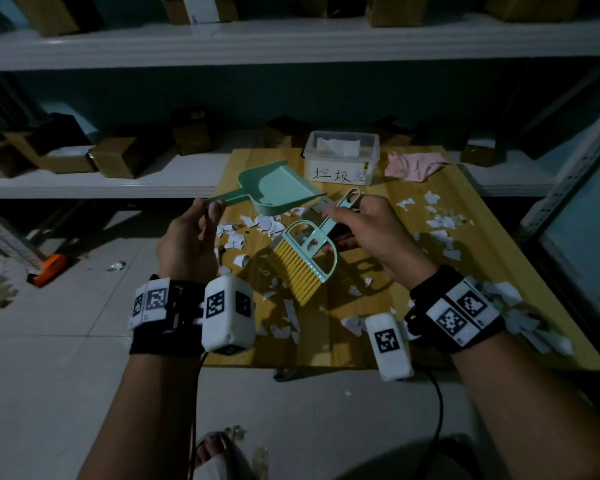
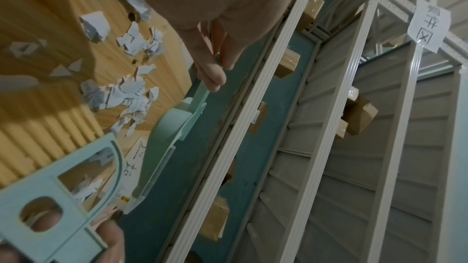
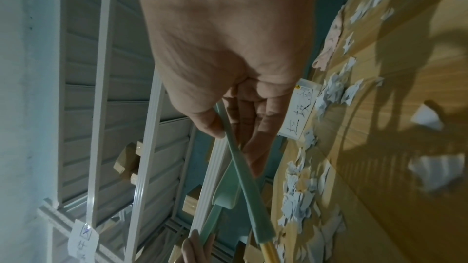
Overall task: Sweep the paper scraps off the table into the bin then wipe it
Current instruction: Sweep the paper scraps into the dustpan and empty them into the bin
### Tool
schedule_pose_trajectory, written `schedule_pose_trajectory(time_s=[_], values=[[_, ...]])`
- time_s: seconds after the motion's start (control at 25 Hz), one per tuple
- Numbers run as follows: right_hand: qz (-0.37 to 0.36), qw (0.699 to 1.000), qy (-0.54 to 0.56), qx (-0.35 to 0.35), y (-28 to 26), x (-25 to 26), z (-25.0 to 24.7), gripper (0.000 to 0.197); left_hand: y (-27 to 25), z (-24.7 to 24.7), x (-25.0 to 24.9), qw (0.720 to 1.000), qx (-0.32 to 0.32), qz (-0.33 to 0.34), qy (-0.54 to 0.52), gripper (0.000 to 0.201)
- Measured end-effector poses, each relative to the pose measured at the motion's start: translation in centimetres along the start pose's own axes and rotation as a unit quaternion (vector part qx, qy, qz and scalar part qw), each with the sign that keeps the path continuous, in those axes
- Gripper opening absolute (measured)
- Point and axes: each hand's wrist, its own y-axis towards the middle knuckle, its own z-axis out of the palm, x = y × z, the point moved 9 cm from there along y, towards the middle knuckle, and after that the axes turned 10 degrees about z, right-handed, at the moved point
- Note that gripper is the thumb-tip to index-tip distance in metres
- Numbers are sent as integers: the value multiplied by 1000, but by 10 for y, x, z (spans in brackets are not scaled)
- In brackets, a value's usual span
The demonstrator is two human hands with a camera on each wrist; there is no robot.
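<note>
My left hand (image 1: 201, 223) pinches the handle of a mint-green dustpan (image 1: 278, 190), held in the air over the table's far left part; the same dustpan (image 2: 167, 135) shows in the left wrist view below my fingers (image 2: 212, 75). My right hand (image 1: 357, 226) grips the handle of a mint brush with yellow bristles (image 1: 302, 265), lifted above the wooden table (image 1: 361, 341); its handle (image 3: 240, 165) runs under my thumb. White paper scraps (image 1: 267, 225) lie scattered over the table. A clear plastic bin (image 1: 342, 157) with a handwritten label stands at the far edge.
A pink cloth (image 1: 413, 164) lies at the far right beside the bin. White shelves with cardboard boxes (image 1: 115, 157) run behind and left of the table. Tiled floor lies below, with an orange object (image 1: 51, 268) at left. More scraps (image 1: 527, 320) pile at the table's right edge.
</note>
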Motion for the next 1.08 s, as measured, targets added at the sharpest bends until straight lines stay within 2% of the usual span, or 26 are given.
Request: schedule_pose_trajectory(time_s=[0.08,0.2,0.28,0.4,0.64,0.88,0.96,1.08], values=[[-13,1000,-9,1,0,3,7,16,-1,-5,-5,1000,-9,6,-11,34],[-22,999,-31,29,1,5,32,19,-8,-1,-17,1000,8,16,-14,18],[-19,998,-32,53,2,5,50,19,-12,0,-25,1000,17,23,-12,27],[-18,996,-40,76,2,1,76,19,-7,-4,-36,1000,14,27,-1,12],[-7,994,-48,99,-1,-11,109,13,0,-12,-46,999,28,24,27,14],[-4,996,-12,87,5,-10,120,17,12,-23,-59,998,40,27,39,13],[-7,998,2,69,8,-9,120,12,12,-25,-62,998,41,29,46,10],[-10,1000,-4,29,17,-13,120,16,9,-27,-66,998,37,34,30,9]])
